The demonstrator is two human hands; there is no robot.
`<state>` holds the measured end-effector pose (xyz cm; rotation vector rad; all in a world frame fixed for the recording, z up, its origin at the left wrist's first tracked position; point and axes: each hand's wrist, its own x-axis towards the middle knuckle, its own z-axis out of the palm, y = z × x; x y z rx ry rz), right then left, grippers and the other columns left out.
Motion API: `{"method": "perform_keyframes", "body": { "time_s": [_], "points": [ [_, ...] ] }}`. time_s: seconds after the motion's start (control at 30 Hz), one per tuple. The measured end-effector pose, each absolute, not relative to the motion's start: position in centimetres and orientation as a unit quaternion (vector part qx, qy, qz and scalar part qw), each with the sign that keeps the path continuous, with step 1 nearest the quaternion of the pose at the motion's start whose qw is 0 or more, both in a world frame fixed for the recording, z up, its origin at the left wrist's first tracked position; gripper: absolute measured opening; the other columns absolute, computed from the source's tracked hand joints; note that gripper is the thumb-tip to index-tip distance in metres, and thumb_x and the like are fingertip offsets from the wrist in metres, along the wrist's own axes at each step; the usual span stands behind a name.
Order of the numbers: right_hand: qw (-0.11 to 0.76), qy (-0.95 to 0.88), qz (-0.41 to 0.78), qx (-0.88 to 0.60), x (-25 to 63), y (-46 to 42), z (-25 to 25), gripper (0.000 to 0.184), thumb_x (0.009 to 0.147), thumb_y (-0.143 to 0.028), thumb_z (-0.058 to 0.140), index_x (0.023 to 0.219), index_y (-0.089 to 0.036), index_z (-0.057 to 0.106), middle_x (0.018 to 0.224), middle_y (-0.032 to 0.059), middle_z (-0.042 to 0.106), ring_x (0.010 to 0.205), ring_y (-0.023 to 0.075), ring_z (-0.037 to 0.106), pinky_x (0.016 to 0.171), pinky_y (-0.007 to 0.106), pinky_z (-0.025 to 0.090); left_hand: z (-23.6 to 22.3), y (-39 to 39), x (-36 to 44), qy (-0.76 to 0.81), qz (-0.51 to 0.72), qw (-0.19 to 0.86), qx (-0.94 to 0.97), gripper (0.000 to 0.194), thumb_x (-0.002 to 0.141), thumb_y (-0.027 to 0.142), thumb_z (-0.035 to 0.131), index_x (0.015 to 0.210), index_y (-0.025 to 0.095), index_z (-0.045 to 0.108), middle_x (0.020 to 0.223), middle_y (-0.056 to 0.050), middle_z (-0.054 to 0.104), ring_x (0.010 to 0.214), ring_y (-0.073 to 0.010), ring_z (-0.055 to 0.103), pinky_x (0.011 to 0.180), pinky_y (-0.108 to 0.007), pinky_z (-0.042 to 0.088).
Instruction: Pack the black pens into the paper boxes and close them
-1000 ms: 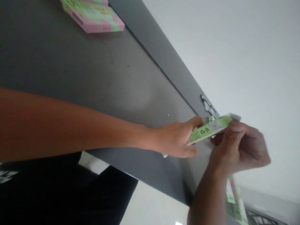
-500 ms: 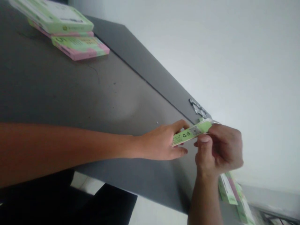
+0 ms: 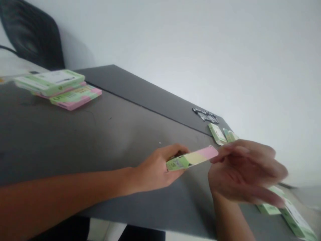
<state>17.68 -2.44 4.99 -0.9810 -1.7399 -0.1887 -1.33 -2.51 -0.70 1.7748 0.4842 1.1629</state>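
A slim cardboard box [image 3: 193,158], with its green, yellow and pink narrow side towards me, is held above the grey table [image 3: 117,134]. My left hand [image 3: 155,170] is closed around its near end. At the pink far end is my right hand [image 3: 247,172], palm turned up and fingers spread. One of its fingertips is close to that end; whether it touches I cannot tell. Just beyond my right hand lies a small green and white box [image 3: 217,134], with another green piece [image 3: 230,135] beside it, partly hidden by my fingers.
At the left lies a stack of green and white boxes [image 3: 54,82] with a pink and green box [image 3: 77,97] against it. A black and silver patterned item [image 3: 206,115] lies near the wall. More green boxes [image 3: 297,217] are at lower right. A black chair [image 3: 32,36] stands behind.
My right hand has come off the box end and opened out. The box has turned in my left hand, from its printed code side to a coloured side. The view has tilted up.
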Motion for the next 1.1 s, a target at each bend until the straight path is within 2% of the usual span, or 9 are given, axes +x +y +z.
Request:
{"method": "perform_keyframes", "body": {
  "time_s": [0.1,0.2,0.3,0.37,0.6,0.7,0.83,0.93,1.1],
  "points": [
    [0.584,-0.697,-0.058,-0.412,18.0,-1.8,5.2,0.044,0.096,-0.063,0.067,0.122,-0.028,0.069,0.103,0.0068,0.068,0.077,0.0207,0.068,0.052,0.033,0.053,-0.6,-3.2,-1.7,0.191,0.499,0.419,0.734,0.032,0.089,0.014,0.075,0.12,0.022,0.069,0.109,-0.004,0.08,0.096,-0.0183,0.077,0.085,-0.027,0.059],
    [0.644,-0.658,-0.058,-0.385,18.0,-1.4,4.9,0.046,0.1,-0.068,0.057,0.126,-0.03,0.064,0.1,0.0042,0.064,0.064,0.0163,0.061,0.046,0.03,0.047,-0.6,-3.3,-1.8,0.165,0.502,0.404,0.747,0.036,0.084,0.012,0.077,0.118,0.021,0.068,0.109,-0.006,0.081,0.095,-0.019,0.078,0.083,-0.027,0.061],
    [0.711,-0.619,-0.066,-0.327,17.9,-0.6,4.2,0.044,0.105,-0.068,0.049,0.123,-0.03,0.061,0.094,-0.0001,0.059,0.05,0.0097,0.047,0.041,0.026,0.036,-0.4,-3.3,-1.9,0.179,0.504,0.398,0.745,0.035,0.086,0.014,0.078,0.118,0.022,0.067,0.109,-0.005,0.081,0.096,-0.0184,0.078,0.083,-0.027,0.061],
    [0.722,-0.611,-0.063,-0.318,18.2,0.0,3.6,0.04,0.106,-0.064,0.049,0.123,-0.029,0.059,0.094,-0.0009,0.057,0.048,0.0075,0.044,0.042,0.025,0.034,-0.1,-3.3,-2.1,0.202,0.508,0.392,0.74,0.032,0.089,0.015,0.079,0.118,0.023,0.068,0.108,-0.003,0.081,0.095,-0.0167,0.078,0.084,-0.026,0.061],
    [0.688,-0.591,-0.047,-0.419,20.7,1.5,2.5,0.039,0.11,-0.059,0.045,0.127,-0.026,0.056,0.092,0.0003,0.058,0.059,0.0108,0.049,0.051,0.027,0.039,1.1,-3.3,-2.2,0.246,0.496,0.418,0.72,0.019,0.095,0.025,0.076,0.113,0.021,0.071,0.103,-0.004,0.081,0.091,-0.0173,0.079,0.082,-0.028,0.064],
    [0.668,-0.579,-0.04,-0.465,21.7,2.1,1.9,0.039,0.11,-0.059,0.045,0.129,-0.026,0.055,0.091,-0.0003,0.059,0.063,0.0125,0.051,0.056,0.029,0.041,1.1,-3.3,-2.2,0.236,0.483,0.437,0.721,0.018,0.098,0.027,0.074,0.115,0.021,0.072,0.108,-0.005,0.082,0.098,-0.0191,0.08,0.086,-0.029,0.065],
    [0.631,-0.573,-0.033,-0.522,22.9,2.8,1.0,0.041,0.109,-0.058,0.046,0.13,-0.025,0.056,0.09,-0.0006,0.061,0.071,0.0148,0.058,0.064,0.03,0.045,0.6,-3.3,-2.6,0.177,0.492,0.417,0.744,0.028,0.095,0.02,0.079,0.121,0.024,0.07,0.124,-0.006,0.082,0.119,-0.0222,0.078,0.109,-0.037,0.061],
    [0.598,-0.567,-0.033,-0.565,23.6,3.1,0.7,0.043,0.109,-0.059,0.044,0.131,-0.024,0.056,0.092,-0.0005,0.063,0.073,0.0154,0.06,0.068,0.031,0.048,0.2,-3.2,-2.8,0.12,0.489,0.404,0.764,0.037,0.093,0.015,0.079,0.127,0.025,0.066,0.13,-0.006,0.081,0.123,-0.0226,0.077,0.122,-0.043,0.053],
    [0.567,-0.551,-0.035,-0.611,24.5,3.4,0.4,0.044,0.109,-0.06,0.042,0.13,-0.025,0.058,0.094,0.0006,0.068,0.074,0.0169,0.063,0.071,0.032,0.051,0.7,-3.3,-2.8,0.2,0.486,0.392,0.755,0.024,0.097,0.023,0.077,0.118,0.022,0.069,0.117,-0.007,0.083,0.117,-0.0232,0.078,0.106,-0.038,0.062]
  ]
}}
